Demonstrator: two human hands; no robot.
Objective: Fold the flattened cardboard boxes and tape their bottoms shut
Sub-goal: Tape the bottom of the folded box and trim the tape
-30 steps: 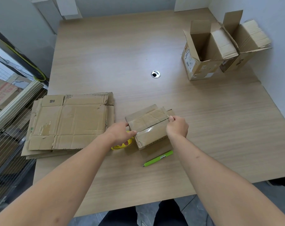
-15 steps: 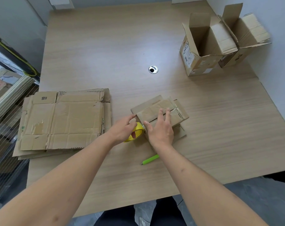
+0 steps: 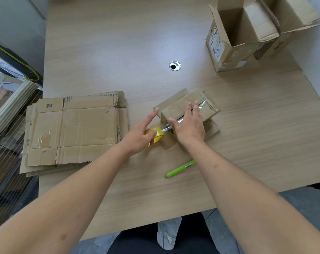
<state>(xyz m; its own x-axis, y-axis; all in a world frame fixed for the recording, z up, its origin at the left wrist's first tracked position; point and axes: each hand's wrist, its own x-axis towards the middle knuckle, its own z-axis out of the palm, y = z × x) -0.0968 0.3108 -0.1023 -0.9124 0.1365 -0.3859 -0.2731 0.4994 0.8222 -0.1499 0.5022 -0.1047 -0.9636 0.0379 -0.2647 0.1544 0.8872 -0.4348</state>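
1. A small folded brown cardboard box (image 3: 188, 114) lies bottom-up under the flat right hand (image 3: 189, 123), clear tape on its seam.
2. The left hand (image 3: 142, 135) pinches a yellow tape roll (image 3: 156, 135) beside its fingertips.
3. The box's long axis runs up-right, away from the fingers.
4. A flattened brown cardboard stack (image 3: 75, 129) remains; 2 open boxes (image 3: 236, 33) stand far right.

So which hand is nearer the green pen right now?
Right. The right hand presses the taped box just beyond the green pen; the left hand holds the yellow tape roll farther left.
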